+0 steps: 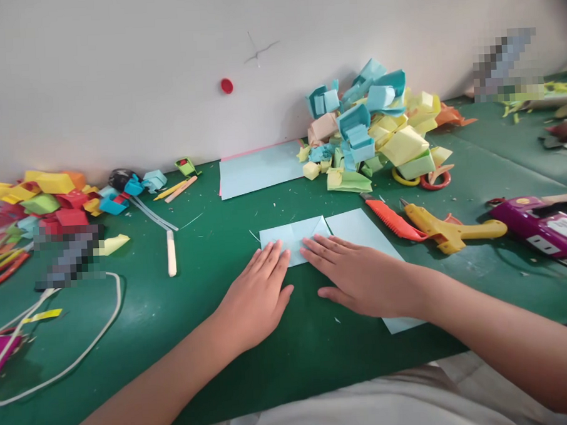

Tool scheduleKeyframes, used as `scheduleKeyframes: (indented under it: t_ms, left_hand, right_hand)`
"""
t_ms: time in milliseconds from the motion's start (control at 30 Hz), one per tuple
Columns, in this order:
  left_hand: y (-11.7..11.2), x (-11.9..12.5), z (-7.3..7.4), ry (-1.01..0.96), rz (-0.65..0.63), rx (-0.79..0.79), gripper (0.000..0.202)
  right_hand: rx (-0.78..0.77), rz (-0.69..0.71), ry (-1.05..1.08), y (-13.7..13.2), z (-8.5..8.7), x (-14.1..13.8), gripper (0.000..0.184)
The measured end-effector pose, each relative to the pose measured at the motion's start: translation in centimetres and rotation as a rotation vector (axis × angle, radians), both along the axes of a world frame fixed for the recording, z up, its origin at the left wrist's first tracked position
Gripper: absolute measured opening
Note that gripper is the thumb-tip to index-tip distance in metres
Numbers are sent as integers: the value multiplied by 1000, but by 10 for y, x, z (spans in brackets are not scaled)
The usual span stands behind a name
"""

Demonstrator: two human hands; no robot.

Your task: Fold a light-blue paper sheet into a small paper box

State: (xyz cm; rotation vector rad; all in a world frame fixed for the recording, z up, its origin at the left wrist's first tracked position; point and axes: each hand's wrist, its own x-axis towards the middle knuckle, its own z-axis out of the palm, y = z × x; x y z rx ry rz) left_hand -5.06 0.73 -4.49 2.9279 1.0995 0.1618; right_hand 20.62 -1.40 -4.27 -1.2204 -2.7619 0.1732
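Note:
A folded piece of light blue paper [291,234] lies flat on the green table. On its near left part rest the fingertips of my left hand [259,295], the fingers stretched out. My right hand [361,275] lies palm down with straight fingers pressed on the paper's right part, where a diagonal folded edge shows. Under my right hand and wrist is a second light blue sheet [366,227], partly hidden. Neither hand grips anything.
Light blue sheets [263,169] lie by the wall. Folded paper pieces [355,134] are heaped at the back right, others [52,191] at the left. An orange cutter [391,220], yellow glue gun [453,227] and purple power strip [538,226] lie right; a white cable [118,295] loops left.

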Motion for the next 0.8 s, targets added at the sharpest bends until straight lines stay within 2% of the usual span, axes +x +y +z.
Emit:
scheduleKeyframes:
  t_ms: [333, 567, 800]
  left_hand:
    - [10, -5, 10, -48, -23, -37, 55]
    - [17, -3, 15, 6, -8, 12, 41]
    - [23, -4, 15, -3, -4, 21, 39]
  right_hand:
    - [173, -55, -90, -10, 3, -6, 61]
    - [205, -65, -129, -12, 3, -8, 57]
    - [193, -59, -160, -12, 9, -9, 56]
